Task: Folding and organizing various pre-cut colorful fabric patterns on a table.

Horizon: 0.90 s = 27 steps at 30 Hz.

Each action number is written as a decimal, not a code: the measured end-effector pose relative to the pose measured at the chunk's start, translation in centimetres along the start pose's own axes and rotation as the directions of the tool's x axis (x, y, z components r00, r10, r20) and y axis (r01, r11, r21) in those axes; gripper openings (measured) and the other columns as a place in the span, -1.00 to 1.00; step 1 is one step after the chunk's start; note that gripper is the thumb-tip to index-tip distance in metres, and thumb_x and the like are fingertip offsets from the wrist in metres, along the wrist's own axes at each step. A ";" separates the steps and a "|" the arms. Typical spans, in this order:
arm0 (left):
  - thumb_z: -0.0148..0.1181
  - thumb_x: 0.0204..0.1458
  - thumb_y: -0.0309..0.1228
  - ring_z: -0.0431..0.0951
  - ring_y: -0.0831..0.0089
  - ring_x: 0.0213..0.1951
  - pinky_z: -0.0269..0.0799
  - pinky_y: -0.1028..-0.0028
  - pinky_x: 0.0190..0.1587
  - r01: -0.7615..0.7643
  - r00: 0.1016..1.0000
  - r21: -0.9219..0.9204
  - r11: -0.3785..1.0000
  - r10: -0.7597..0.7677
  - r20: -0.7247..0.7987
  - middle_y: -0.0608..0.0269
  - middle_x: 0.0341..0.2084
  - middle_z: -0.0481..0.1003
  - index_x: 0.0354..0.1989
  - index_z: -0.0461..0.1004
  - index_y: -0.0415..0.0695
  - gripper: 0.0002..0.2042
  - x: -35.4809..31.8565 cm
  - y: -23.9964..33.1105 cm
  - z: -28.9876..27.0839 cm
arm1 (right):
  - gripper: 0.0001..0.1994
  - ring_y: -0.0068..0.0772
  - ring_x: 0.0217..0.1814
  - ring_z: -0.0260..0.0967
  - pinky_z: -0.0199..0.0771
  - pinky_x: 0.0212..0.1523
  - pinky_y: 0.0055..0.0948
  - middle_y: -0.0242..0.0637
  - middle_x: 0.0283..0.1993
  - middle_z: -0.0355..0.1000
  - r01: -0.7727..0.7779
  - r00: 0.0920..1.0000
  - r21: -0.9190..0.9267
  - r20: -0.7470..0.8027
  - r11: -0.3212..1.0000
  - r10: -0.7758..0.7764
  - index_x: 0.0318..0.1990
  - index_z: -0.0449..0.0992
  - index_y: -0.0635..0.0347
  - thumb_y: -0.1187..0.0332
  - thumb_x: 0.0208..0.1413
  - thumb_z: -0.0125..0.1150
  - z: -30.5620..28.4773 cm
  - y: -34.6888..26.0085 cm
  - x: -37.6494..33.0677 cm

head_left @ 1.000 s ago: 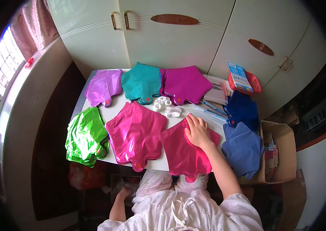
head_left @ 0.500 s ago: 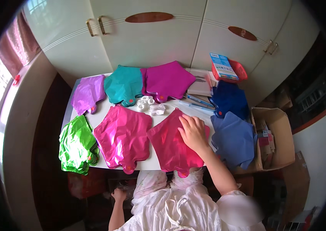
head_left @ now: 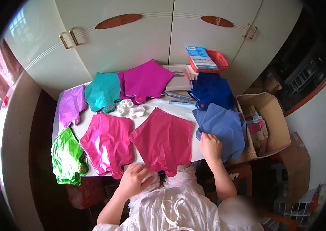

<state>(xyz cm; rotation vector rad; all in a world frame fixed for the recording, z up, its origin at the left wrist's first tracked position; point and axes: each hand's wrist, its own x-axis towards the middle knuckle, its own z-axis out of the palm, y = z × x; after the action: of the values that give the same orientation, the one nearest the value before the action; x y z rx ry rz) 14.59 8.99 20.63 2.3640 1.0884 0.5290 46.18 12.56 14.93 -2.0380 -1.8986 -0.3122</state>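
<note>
I see right hand (head_left: 210, 146) resting on light-blue foil balloon (head_left: 224, 129) at desk (head_left: 178, 109) right edge, fingers together, flat on foil, not gripping. Left hand (head_left: 133, 180) at near edge below crimson foil balloon (head_left: 165, 140), fingers loosely curled, touching its neck. Judging step: sorting flat balloons. Next move likely needs pinch on blue edge.

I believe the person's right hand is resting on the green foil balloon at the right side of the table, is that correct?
Not quite: the balloon under the right hand is the light blue foil balloon, not a green one. The head view shows the green foil balloon at the table's left edge, away from both hands. The rest holds: the hand rests at the table's right side.
</note>
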 end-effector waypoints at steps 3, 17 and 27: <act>0.23 -0.11 -0.18 0.15 -0.01 0.20 0.11 0.03 0.16 -0.105 0.993 0.246 0.964 0.115 -0.024 0.01 0.15 0.20 0.02 0.38 -0.04 -0.52 5.3 -0.3 2.2 | -0.90 -0.17 -0.46 0.46 0.42 -0.47 -0.21 -0.23 -0.52 0.46 -0.110 0.993 0.157 -0.035 0.982 0.116 -0.46 0.48 0.18 0.36 -0.02 0.15 -0.6 0.2 0.2; 0.00 0.02 -0.23 0.15 0.14 0.23 0.07 0.05 0.18 -0.370 0.929 0.383 0.846 0.333 0.161 0.09 0.12 0.26 0.04 0.34 -0.10 -0.60 13.8 0.8 7.3 | -0.86 -0.79 -0.55 0.19 0.18 -0.55 -0.67 -0.52 -0.60 0.35 -0.439 0.875 0.782 0.260 0.443 0.408 -0.52 0.45 0.32 0.47 -0.02 0.24 -0.4 3.8 0.1; 0.01 0.02 -0.22 0.43 0.42 -0.11 0.30 0.34 -0.07 -0.527 0.847 0.318 0.788 0.457 0.271 0.32 -0.26 0.40 -0.06 0.42 0.01 -0.69 21.0 3.5 12.1 | -0.88 -0.75 -0.53 0.14 0.15 -0.52 -0.67 -0.56 -0.52 0.29 -0.268 0.797 0.961 0.179 0.072 0.577 -0.35 0.41 0.18 0.40 0.00 0.22 -0.7 6.7 -1.2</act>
<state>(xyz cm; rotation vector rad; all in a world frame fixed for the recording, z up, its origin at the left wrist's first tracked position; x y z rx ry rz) 35.80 20.23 15.83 2.9998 0.5022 0.2741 52.79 10.81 14.42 -1.3372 -0.7141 0.6528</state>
